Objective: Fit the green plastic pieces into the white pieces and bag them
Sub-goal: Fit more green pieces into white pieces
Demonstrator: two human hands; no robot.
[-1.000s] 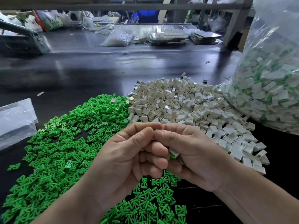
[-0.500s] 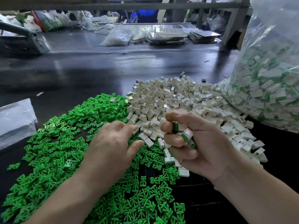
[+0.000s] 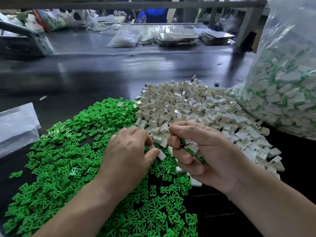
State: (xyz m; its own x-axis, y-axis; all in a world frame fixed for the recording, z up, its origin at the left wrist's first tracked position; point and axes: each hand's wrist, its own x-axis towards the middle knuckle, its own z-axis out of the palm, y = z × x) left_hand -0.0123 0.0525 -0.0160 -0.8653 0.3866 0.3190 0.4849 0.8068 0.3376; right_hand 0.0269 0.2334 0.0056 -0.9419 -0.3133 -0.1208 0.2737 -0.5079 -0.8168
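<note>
Right hand: the right hand [image 3: 212, 156] is curled into a loose fist above the near edge of the white pile, fingers clamped on a few assembled pieces [image 3: 191, 148], white shells with green showing at their ends.
Left hand: the left hand [image 3: 130, 156] lies palm down where the two piles meet, thumb and fingertips pinched on one white piece [image 3: 159, 153] at the pile's edge.
Between the hands: they sit close together but do not touch.
Green pieces: a wide heap of green pieces [image 3: 68, 151] covers the near left of the table and runs under both wrists.
White pieces: a heap of white pieces [image 3: 196, 106] lies just beyond the hands, touching the green heap along its left side.
Big bag: a large clear bag [image 3: 287, 82] stands at the right, full of white pieces with green inserts, its base against the white heap.
Table: a dark, shiny table [image 3: 102, 72] carries all of it.
Left edge: a flat clear plastic bag [image 3: 15, 124] lies beside the green heap.
Far side: more bags and trays, too small to tell apart.
</note>
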